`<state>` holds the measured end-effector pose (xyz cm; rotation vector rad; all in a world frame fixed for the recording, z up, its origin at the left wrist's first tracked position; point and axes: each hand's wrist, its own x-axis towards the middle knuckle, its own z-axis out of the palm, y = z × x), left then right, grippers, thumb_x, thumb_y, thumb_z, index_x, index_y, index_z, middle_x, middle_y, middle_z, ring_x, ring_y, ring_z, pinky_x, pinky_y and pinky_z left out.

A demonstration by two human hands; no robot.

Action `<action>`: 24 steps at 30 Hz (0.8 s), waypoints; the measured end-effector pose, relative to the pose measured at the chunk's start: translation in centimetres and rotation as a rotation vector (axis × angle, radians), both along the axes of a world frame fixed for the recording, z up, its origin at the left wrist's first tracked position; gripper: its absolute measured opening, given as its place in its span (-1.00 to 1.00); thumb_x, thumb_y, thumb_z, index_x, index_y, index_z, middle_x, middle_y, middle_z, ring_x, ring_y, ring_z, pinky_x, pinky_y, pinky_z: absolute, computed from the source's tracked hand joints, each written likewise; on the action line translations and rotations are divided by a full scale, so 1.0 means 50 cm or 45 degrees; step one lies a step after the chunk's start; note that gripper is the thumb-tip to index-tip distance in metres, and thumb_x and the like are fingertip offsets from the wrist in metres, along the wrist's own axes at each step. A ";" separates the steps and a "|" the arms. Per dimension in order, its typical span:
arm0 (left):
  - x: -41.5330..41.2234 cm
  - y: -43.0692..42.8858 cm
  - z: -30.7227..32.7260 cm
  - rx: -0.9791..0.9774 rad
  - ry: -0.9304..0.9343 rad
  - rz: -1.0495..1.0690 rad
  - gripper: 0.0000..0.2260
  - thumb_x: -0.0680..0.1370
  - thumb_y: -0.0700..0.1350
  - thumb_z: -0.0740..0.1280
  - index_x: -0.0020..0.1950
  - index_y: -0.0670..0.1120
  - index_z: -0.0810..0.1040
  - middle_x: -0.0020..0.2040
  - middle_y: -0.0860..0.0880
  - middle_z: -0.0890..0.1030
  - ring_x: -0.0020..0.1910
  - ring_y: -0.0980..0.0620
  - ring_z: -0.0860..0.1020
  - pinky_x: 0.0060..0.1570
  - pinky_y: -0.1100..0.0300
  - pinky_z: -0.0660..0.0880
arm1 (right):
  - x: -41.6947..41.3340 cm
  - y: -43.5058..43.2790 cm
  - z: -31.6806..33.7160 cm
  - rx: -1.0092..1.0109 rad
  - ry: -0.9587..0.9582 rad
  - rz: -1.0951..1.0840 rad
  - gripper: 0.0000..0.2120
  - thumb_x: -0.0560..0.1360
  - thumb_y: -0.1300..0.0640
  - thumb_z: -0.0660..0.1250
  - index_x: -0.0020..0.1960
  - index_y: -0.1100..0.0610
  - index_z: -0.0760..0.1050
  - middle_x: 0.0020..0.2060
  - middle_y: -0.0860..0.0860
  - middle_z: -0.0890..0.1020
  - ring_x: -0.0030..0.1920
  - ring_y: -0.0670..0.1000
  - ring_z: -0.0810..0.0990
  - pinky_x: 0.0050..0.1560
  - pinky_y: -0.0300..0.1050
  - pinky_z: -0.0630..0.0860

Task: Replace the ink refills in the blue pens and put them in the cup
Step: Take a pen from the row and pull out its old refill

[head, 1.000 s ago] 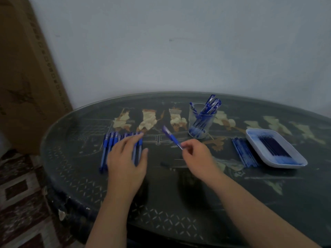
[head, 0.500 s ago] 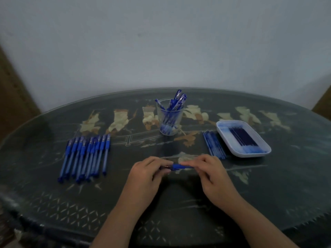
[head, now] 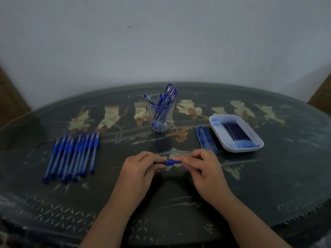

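Observation:
A blue pen (head: 169, 162) lies crosswise between my hands, low over the table's middle. My left hand (head: 139, 169) grips its left end with curled fingers, and my right hand (head: 202, 167) pinches its right end; most of the pen is hidden by my fingers. Behind them stands a clear cup (head: 160, 115) with several blue pens in it. To the left, a row of several blue pens (head: 71, 154) lies flat on the table. A small bundle of refills (head: 206, 140) lies right of centre, beside a white tray (head: 250, 149) that holds more dark refills.
The dark oval table (head: 268, 185) has a glass top with pale inlay figures along the back. A pale wall rises right behind it. Brown surfaces show at both far edges of the view. The table's front rim runs close below my forearms.
A second ago my right hand alone held the pen while my left lay on the pen row. Both hands now hold the pen in front of me, and the view has swung to centre the table.

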<state>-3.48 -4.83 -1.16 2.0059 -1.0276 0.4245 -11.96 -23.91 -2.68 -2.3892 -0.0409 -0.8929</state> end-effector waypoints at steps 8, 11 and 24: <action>0.001 -0.002 -0.007 0.047 -0.075 0.056 -0.65 0.36 -0.42 0.47 -0.01 -0.02 0.66 -0.04 0.29 0.52 -0.05 0.37 0.50 0.04 0.15 0.45 | -0.002 0.003 0.002 -0.020 -0.055 -0.037 -0.66 0.51 0.21 0.30 0.18 -0.10 0.64 -0.22 -0.12 0.46 -0.13 -0.06 0.41 -0.03 -0.38 0.31; 0.001 -0.002 -0.014 0.067 -0.065 0.062 -0.61 0.34 -0.47 0.45 -0.02 -0.03 0.66 -0.04 0.30 0.52 -0.04 0.41 0.50 0.05 0.10 0.45 | -0.005 0.004 0.001 0.003 -0.026 -0.039 -0.61 0.48 0.26 0.32 0.19 -0.13 0.62 -0.22 -0.15 0.45 -0.12 -0.09 0.40 -0.04 -0.36 0.34; -0.006 -0.004 -0.009 0.052 -0.008 0.083 -0.73 0.44 -0.32 0.31 -0.01 0.01 0.62 -0.08 0.38 0.49 -0.01 0.52 0.45 0.04 0.18 0.41 | -0.004 0.006 -0.001 0.034 -0.041 -0.037 -0.65 0.50 0.22 0.32 0.18 -0.13 0.61 -0.22 -0.12 0.47 -0.12 -0.06 0.43 -0.09 -0.17 0.44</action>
